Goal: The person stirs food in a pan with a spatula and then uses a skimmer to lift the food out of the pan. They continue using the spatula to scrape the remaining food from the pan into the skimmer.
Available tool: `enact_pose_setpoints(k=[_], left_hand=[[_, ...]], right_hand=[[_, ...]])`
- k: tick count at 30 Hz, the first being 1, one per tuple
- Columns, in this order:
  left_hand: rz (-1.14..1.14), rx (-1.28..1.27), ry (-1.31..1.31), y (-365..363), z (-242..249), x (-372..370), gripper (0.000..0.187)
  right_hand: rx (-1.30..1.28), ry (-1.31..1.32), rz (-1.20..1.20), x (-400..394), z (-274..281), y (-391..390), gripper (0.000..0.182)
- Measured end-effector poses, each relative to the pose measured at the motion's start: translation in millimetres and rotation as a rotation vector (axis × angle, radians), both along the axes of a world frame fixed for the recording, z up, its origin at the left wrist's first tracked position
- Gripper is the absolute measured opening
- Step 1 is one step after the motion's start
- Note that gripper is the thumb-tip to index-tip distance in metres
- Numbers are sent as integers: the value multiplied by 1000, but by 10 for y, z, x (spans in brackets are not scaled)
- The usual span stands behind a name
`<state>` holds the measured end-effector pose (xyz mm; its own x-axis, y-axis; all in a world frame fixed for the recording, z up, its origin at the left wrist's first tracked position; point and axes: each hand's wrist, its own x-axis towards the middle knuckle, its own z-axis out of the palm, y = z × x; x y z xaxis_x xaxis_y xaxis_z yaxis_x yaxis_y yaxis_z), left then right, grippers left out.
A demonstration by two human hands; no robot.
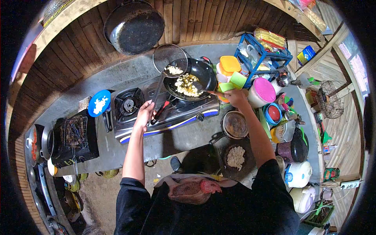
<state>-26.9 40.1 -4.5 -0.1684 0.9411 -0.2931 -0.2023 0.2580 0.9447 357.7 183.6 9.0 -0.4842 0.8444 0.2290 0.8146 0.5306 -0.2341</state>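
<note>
My left hand (pixel 145 113) is closed around the long dark handle of a round mesh strainer (pixel 168 55), which is raised over the left side of a black wok (pixel 208 76). Some pale chopped pieces (pixel 173 70) lie in the strainer. My right hand (pixel 236 98) grips the wooden handle of a spatula (pixel 213 93), whose dark blade reaches into the wok. Pale and yellowish chopped food (pixel 187 85) sits there, in what looks like oil. The wok rests on the right burner of a two-burner gas stove (pixel 168 125); its red-tipped handle lies beside my left hand.
Left of the stove stand a blue plate (pixel 94 109) with white pieces and a black box with a wire grill rack (pixel 72 131). Containers, a pink-lidded tub (pixel 263 90) and a blue basket (pixel 250 58) crowd the right. A lidded pan (pixel 234 124) sits near my right forearm.
</note>
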Motion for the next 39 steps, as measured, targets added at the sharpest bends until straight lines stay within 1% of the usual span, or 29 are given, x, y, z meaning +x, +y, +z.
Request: enact_pose_setpoints(k=[2, 3, 5, 6, 8, 9, 11, 12, 14, 15, 17, 18, 19, 20, 23, 24, 25, 27, 28, 29, 31, 32, 33, 35, 37, 39], left_hand=[[17, -3, -20, 8, -2, 9, 25], [17, -2, -19, 9, 2, 14, 25], [12, 4, -62, 2, 16, 30, 26], [13, 6, -63, -1, 23, 37, 25], [12, 5, -59, -7, 40, 39, 25], [7, 5, -57, -10, 46, 33, 25], [0, 14, -51, -19, 47, 12, 22], [0, 13, -48, -18, 46, 6, 23], [-1, 12, -45, -17, 59, 6, 24], [4, 3, -36, -21, 74, 11, 24], [6, -3, -28, -10, 86, 26, 24], [18, -3, -33, -2, 88, 33, 24], [28, -3, -38, 5, 88, 41, 24], [23, -1, -38, 16, 87, 46, 24], [0, -6, -17, 35, 56, 46, 23], [10, -15, -30, 49, 30, 52, 23], [20, -23, -44, 63, 13, 61, 22], [-12, -18, -64, 77, -17, 75, 22], [-39, -13, -84, 83, -14, 84, 22], [-43, -12, -83, 88, -13, 100, 22], [-41, -29, -163, 82, 39, 165, 22], [-33, -42, -144, 79, 64, 197, 21], [-33, -42, -144, 75, 61, 204, 21], [-102, -25, -169, 67, 58, 202, 20], [-98, -20, -182, 58, 71, 221, 18], [-106, -29, -145, 50, 58, 212, 21]], right_hand=[[-139, 35, 151, -52, -92, 66, 20], [-138, 36, 152, -81, -192, 94, 20], [-690, 398, -43, -171, -377, 139, 24], [-691, 398, -39, -223, -380, 114, 24], [-792, 576, -94, -313, -391, 36, 27], [-793, 576, -91, -361, -300, -36, 27], [-885, 639, -217, -441, -16, -183, 26], [-884, 640, -215, -402, -99, -114, 26], [-690, 533, 62, -195, -354, 121, 26], [-690, 533, 61, -90, -340, 159, 26], [-420, 449, 282, 68, -300, 202, 27], [-418, 449, 279, 72, -163, 139, 27], [-453, 419, 62, 57, 107, 7, 28], [-484, 386, -155, 57, 263, -66, 28], [-411, 316, -164, 268, 248, 91, 29], [-421, 434, -203, 243, 336, 19, 26], [-419, 435, -207, 223, 403, -4, 26], [-210, 367, -196, 164, 521, -55, 25], [-195, 310, -264, 88, 591, -100, 25], [-194, 311, -267, 3, 598, -146, 25], [209, 355, -57, -135, 583, -240, 26], [104, 371, -70, -149, 454, -216, 27], [104, 371, -70, -192, 446, -258, 27], [239, 23, -110, -283, 416, -374, 33], [276, 45, -72, -304, 359, -416, 36], [378, 114, -67, -314, 344, -435, 36]])
